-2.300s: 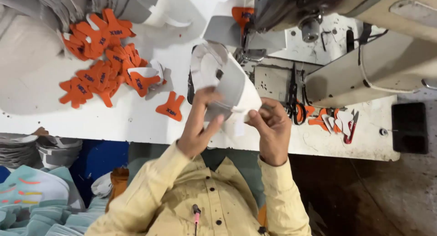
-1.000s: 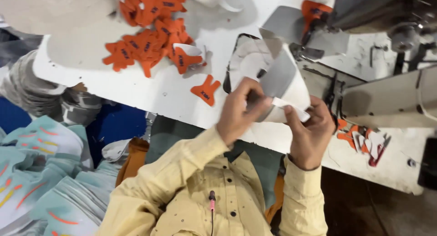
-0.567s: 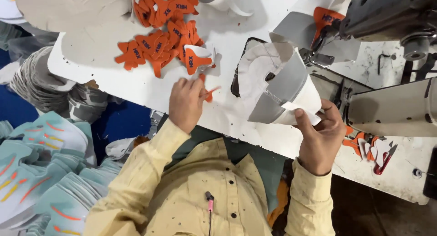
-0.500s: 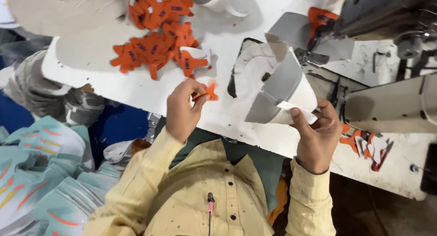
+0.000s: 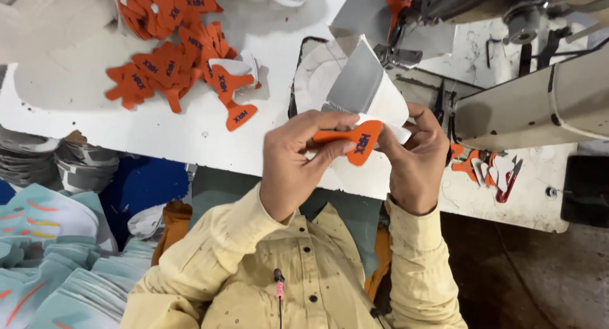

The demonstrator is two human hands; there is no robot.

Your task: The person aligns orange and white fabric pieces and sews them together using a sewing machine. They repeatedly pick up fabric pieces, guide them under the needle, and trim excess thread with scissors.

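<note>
Holding an orange tab against the grey-and-white cut piece, I am at the placing step: the tab is up off the counter and being lined up on the lower edge of the piece, just in front of my chest and short of the sewing machine. My left hand has its fingers clamped on the narrow stem of the tab, thumb under and forefinger over. My right hand has its fingers closed on the white edge of the cut piece, just beside the tab's wide end, keeping the two layers touching.

As I judge it, the next move calls for squaring the tab's wide end to the piece's edge and keeping both pinches firm so nothing slips while the pair goes toward the needle area, which lies past the top of the piece.

The tab's long axis runs nearly level, left to right across my view. Its narrow stem points toward my left hand and its broad, rounded end points toward my right. The cut piece stands up from my fingers, its grey panel tilted away toward the machine.

A heap of orange tabs lies on the counter, well apart on my left.
</note>
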